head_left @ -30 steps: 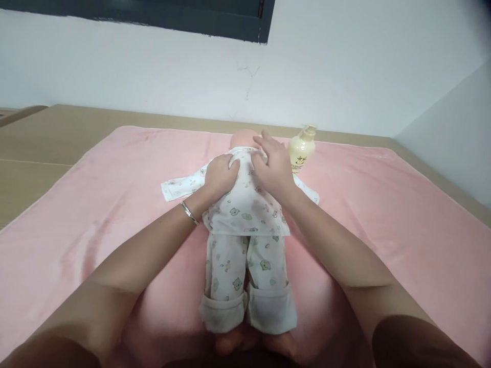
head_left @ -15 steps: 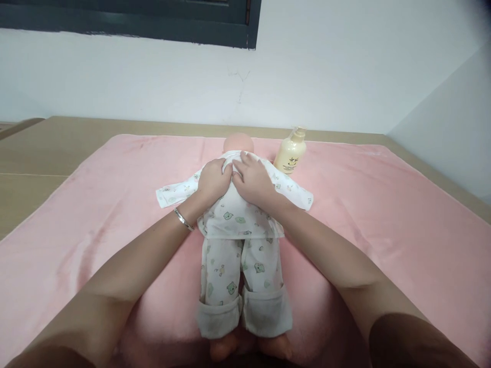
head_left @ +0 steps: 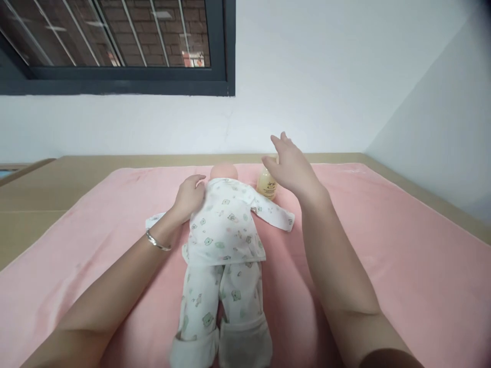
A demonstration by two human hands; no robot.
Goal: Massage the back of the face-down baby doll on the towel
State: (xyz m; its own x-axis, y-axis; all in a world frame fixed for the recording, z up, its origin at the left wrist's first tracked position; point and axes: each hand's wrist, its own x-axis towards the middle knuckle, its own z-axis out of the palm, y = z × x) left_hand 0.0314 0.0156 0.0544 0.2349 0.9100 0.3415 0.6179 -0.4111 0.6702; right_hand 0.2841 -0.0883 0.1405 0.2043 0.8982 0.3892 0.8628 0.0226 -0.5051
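Note:
A baby doll (head_left: 226,225) in a white patterned top and trousers lies face down, its bald head away from me. My left hand (head_left: 188,197) rests at the doll's left shoulder, over the sleeve, fingers extended and holding nothing. Raised beside the pump bottle, my right hand (head_left: 291,166) has its fingers apart and nothing in them. The pale yellow bottle (head_left: 266,185) stands right of the doll's head, its top partly hidden by my right hand.
A pink blanket (head_left: 368,240) lies under the doll on a wooden surface (head_left: 88,176). Behind are a white wall and a dark-framed window (head_left: 134,87) with bars. A silver bracelet circles my left wrist.
My right hand has lifted off the doll's back and moved right and up to the bottle. My left hand has slid left to the doll's shoulder. The view has tilted upward.

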